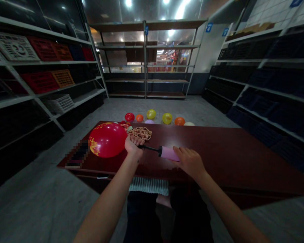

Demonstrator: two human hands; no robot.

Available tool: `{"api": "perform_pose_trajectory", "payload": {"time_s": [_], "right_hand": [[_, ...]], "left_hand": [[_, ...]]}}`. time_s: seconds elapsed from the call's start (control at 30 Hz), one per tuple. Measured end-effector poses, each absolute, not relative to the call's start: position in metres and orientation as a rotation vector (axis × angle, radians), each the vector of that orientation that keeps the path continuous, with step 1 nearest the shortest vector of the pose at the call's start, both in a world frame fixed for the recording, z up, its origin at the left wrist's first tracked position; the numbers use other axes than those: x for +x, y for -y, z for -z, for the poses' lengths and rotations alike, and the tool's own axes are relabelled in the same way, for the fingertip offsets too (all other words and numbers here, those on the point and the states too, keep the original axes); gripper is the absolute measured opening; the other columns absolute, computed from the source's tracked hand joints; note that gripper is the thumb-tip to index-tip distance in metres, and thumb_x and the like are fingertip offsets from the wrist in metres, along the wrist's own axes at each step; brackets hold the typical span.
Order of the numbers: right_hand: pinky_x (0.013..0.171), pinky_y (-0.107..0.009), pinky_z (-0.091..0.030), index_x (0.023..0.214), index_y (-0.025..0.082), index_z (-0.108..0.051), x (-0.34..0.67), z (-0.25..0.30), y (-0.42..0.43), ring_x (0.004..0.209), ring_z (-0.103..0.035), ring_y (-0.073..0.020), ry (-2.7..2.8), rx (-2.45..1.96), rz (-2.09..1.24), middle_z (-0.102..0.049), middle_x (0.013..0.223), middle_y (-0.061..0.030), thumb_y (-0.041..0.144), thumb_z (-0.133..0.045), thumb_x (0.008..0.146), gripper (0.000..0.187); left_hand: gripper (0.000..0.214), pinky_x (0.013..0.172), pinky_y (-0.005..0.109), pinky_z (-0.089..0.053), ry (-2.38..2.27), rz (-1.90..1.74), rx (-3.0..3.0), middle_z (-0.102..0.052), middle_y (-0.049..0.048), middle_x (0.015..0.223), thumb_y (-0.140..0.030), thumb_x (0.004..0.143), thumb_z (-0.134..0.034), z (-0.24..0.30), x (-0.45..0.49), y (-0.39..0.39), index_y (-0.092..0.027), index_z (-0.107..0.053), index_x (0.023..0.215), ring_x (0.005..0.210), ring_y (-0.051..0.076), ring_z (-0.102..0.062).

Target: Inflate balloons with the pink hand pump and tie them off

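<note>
A large, inflated red balloon (108, 140) with yellow print sits at the left, its neck end at my left hand (134, 144). The fingers of that hand are closed around the neck and the black end of a hand balloon pump, so the joint between them is hidden. From there the pump's thin black rod (150, 148) runs right into its pink barrel (168, 154). My right hand (190, 161) is wrapped round the barrel's right end. Just beyond my left hand lies a pile of long tan uninflated balloons (141, 133), beside a small heap of colored balloons (126, 125).
Everything rests on or above a dark red-brown table (218, 153). A pixelated dark item (78, 153) lies at its left corner. Behind it, several balloons, including a yellow balloon (167, 118), are on the floor. Shelving with crates (62, 78) lines the sides.
</note>
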State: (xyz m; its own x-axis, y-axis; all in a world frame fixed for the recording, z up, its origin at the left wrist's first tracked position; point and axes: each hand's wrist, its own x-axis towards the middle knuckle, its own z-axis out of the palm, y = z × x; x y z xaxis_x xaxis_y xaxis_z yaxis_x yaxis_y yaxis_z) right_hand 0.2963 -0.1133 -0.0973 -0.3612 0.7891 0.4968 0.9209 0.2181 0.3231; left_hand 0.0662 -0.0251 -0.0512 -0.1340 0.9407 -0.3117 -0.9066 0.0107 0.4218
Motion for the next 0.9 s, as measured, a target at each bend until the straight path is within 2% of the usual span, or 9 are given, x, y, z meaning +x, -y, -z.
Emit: {"api": "perform_pose_trajectory", "payload": {"time_s": [0.23,0.47,0.57,0.7,0.9], "right_hand": [[0.065,-0.031,-0.033,0.114,0.017,-0.063,0.321,0.105,0.118,0.075,-0.062,-0.0207,2.298,-1.698,0.77,-0.069,0.087,-0.0083,0.056,-0.05,0.09,0.047],[0.064,-0.03,-0.037,0.111,0.024,-0.062,0.298,0.092,0.111,0.078,-0.067,-0.0226,2.264,-1.809,0.045,-0.073,0.093,-0.0064,0.061,-0.054,0.082,0.048],[0.063,-0.03,-0.038,0.11,0.025,-0.063,0.291,0.086,0.108,0.075,-0.067,-0.0226,2.24,-1.791,-0.124,-0.073,0.088,-0.0059,0.062,-0.056,0.079,0.049],[0.059,-0.029,-0.034,0.106,0.024,-0.063,0.277,0.074,0.105,0.069,-0.065,-0.0215,2.238,-1.804,-0.137,-0.072,0.083,-0.0056,0.062,-0.055,0.079,0.047],[0.056,-0.029,-0.028,0.104,0.022,-0.062,0.258,0.059,0.106,0.066,-0.063,-0.0209,2.274,-1.857,0.096,-0.072,0.084,-0.0068,0.063,-0.053,0.081,0.048]], "left_hand": [[0.041,0.039,0.023,-0.019,-0.635,-1.6,0.057,-0.019,-0.0078,0.042,-0.025,0.097,-0.037,0.053,0.033,0.014,-0.02,-0.017,0.06,0.032,0.006,-0.02],[0.045,0.038,0.022,-0.017,-0.568,-1.75,0.185,-0.02,-0.0077,0.043,-0.03,0.096,-0.042,0.033,0.04,0.015,-0.019,-0.023,0.057,0.033,0.005,-0.02],[0.049,0.037,0.022,-0.016,-0.547,-1.755,0.251,-0.02,-0.0075,0.042,-0.035,0.096,-0.046,0.025,0.054,0.02,-0.019,-0.023,0.056,0.033,0.005,-0.019],[0.052,0.037,0.023,-0.015,-0.52,-1.707,0.298,-0.02,-0.0074,0.042,-0.041,0.096,-0.049,0.025,0.084,0.033,-0.019,-0.024,0.055,0.032,0.005,-0.018],[0.05,0.037,0.023,-0.014,-0.502,-1.685,0.291,-0.021,-0.0073,0.042,-0.038,0.095,-0.049,0.033,0.108,0.048,-0.02,-0.025,0.055,0.032,0.006,-0.019]]}}
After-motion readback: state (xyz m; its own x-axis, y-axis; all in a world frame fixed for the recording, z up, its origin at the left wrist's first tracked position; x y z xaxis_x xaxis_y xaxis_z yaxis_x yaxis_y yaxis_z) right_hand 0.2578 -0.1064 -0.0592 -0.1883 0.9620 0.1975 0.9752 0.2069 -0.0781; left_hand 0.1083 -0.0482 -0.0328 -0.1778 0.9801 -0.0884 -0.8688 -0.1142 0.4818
